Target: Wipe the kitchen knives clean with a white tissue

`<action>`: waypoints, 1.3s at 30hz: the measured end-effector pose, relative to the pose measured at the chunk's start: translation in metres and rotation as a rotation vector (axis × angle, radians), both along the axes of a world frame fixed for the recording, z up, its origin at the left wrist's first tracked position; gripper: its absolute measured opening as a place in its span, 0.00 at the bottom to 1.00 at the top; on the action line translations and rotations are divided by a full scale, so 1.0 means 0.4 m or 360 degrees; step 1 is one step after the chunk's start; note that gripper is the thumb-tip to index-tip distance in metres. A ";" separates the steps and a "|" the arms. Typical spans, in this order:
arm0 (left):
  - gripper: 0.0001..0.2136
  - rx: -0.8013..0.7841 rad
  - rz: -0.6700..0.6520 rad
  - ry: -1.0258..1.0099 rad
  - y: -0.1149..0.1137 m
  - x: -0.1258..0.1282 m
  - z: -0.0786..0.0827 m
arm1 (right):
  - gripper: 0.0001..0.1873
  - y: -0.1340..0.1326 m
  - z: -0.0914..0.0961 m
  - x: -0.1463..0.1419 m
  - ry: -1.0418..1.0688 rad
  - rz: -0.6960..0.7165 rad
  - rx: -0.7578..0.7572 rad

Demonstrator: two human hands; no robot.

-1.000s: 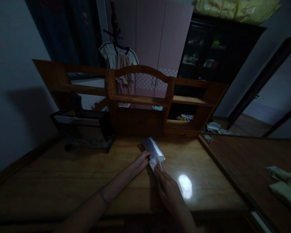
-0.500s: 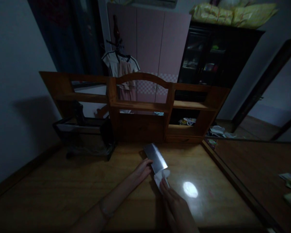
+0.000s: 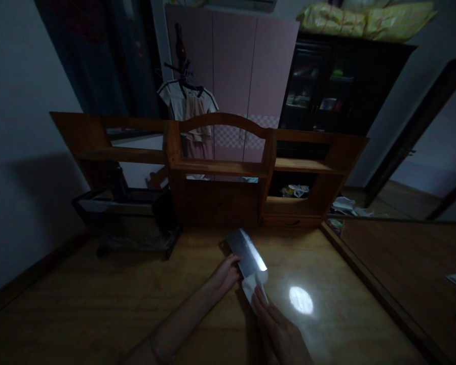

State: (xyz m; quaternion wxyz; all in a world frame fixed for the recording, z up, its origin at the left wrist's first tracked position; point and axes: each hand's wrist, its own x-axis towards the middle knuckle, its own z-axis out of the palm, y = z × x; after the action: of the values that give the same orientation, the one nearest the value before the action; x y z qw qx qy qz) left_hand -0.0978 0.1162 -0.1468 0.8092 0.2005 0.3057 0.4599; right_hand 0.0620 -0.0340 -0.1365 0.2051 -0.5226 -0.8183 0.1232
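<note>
A cleaver (image 3: 248,252) with a wide, shiny blade is held over the wooden tabletop, slanting away from me. My left hand (image 3: 227,272) pinches the blade at its left edge, fingers closed. With closed fingers my right hand (image 3: 276,324) grips a white tissue or cloth (image 3: 253,285), which lies against the near end of the blade. The cleaver's handle is hidden; whether the tissue wraps round it I cannot tell.
A wooden shelf unit (image 3: 220,166) stands along the table's back edge. At the left is a black-framed rack (image 3: 117,223) with clear sides. A bright light reflection (image 3: 301,300) shows on the tabletop (image 3: 197,334). A raised wooden edge (image 3: 372,289) bounds the right side.
The right hand and the tissue have shifted slightly down over the cleaver's near end. The left hand keeps its hold on the blade. The view has moved a little.
</note>
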 end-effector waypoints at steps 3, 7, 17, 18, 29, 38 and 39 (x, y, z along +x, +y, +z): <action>0.05 -0.0035 0.0014 0.0020 0.000 -0.001 0.003 | 0.40 -0.033 -0.043 0.044 0.0009 0.0062 0.0120; 0.06 -0.0043 0.0008 0.0028 -0.002 -0.001 0.007 | 0.38 -0.056 -0.075 0.065 0.0052 -0.0016 0.0223; 0.07 -0.0133 -0.0092 -0.0027 0.006 0.003 0.003 | 0.51 0.032 0.044 -0.071 0.0077 -0.0087 0.0014; 0.08 -0.0152 -0.0089 -0.0027 0.005 0.003 0.007 | 0.51 0.037 0.051 -0.081 0.0086 -0.0102 0.0026; 0.06 -0.0130 -0.0088 -0.0029 -0.005 -0.003 0.019 | 0.44 -0.028 0.001 0.021 0.0126 0.0077 -0.0037; 0.06 -0.0096 -0.0050 -0.0009 0.002 -0.001 0.000 | 0.36 -0.054 -0.029 0.045 0.0213 0.0035 0.0062; 0.06 -0.0093 -0.0051 -0.0012 0.003 -0.002 -0.003 | 0.36 -0.047 -0.019 0.038 0.0214 0.0051 0.0032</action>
State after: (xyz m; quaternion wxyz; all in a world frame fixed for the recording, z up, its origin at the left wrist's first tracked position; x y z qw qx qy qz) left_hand -0.0985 0.1175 -0.1480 0.8231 0.1798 0.3128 0.4386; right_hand 0.0771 -0.0526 -0.1441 0.2630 -0.4979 -0.8121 0.1530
